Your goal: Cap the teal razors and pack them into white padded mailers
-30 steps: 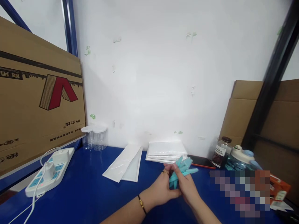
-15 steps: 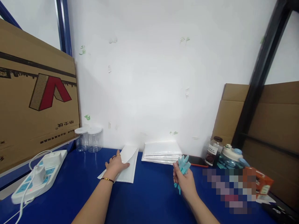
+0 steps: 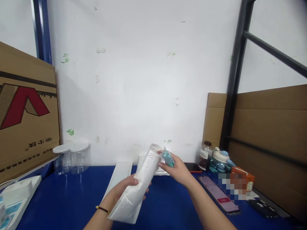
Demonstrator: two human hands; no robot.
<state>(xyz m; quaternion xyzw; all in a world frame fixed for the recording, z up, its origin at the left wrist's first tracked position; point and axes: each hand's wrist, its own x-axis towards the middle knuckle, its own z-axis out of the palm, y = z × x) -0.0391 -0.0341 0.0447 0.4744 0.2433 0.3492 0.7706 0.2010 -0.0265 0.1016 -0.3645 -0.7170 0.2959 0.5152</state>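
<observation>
My left hand [image 3: 124, 190] grips a long white padded bag [image 3: 137, 183] and holds it tilted above the blue table [image 3: 72, 204], its open mouth up and to the right. At that mouth my right hand [image 3: 176, 169] is closed on a bunch of teal plastic clips [image 3: 168, 157]. The clips touch the bag's opening and are partly hidden by it. A thin bracelet shows on my left wrist.
Another white bag [image 3: 118, 175] lies flat behind my left hand, with a stack of white bags partly hidden behind the held one. Two clear lidded jars [image 3: 70, 158] stand at the left by a cardboard box [image 3: 24, 111]. A power strip [image 3: 14, 199], a phone [image 3: 192, 166], bottles [image 3: 216, 159] and cardboard surround the table.
My left hand has picked a white bag off the table and raised it. My right hand has brought the teal clips to the bag's mouth. The camera view has swung to the right.
</observation>
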